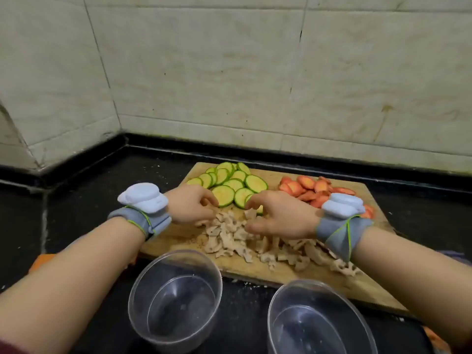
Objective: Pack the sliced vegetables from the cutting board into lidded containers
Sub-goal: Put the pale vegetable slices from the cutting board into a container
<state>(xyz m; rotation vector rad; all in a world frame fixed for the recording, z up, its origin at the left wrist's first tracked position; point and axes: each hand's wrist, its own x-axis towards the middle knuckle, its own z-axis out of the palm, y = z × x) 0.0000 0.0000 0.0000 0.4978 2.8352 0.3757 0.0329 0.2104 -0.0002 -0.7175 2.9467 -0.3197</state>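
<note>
The left hand and the right hand had their curled fingers sunk into the far end of the pale sliced pieces; whether either hand pinched any could not be told; the right hand covered the nearest zucchini slices, and the right wrist device hid part of the carrot slices; the left forearm hid the near left corner of the cutting board and most of an orange object, too little shown to identify; the right container was cut off by the bottom edge; a blurred orange scrap showed at the near right.
</note>
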